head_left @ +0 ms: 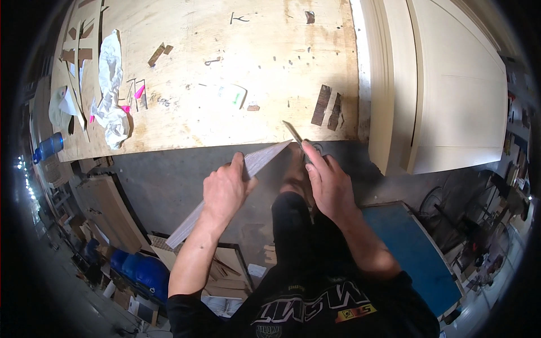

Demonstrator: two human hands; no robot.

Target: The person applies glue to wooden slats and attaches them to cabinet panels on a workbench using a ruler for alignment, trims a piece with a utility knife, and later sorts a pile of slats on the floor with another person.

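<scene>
My left hand point(225, 188) is closed around a long, thin strip of greyish wood point(269, 160), which slants from the lower left up to the bench's front edge. In my right hand point(329, 183) is a slim knife point(292, 132), its blade pointing up and left over the edge of the wooden workbench point(186, 132). The index finger lies along the knife. The strip's far tip comes close to the blade; whether they touch I cannot tell. Just beyond the right hand, two dark brown wood pieces point(322, 105) lie on the bench.
Crumpled white paper point(114, 84), small pink pieces point(140, 91) and brown scraps point(158, 54) are on the bench. Large cream panels point(459, 90) stand at the right. Below them is a blue-topped board point(408, 253). Blue bags point(143, 273) and leaning boards point(112, 214) sit at lower left.
</scene>
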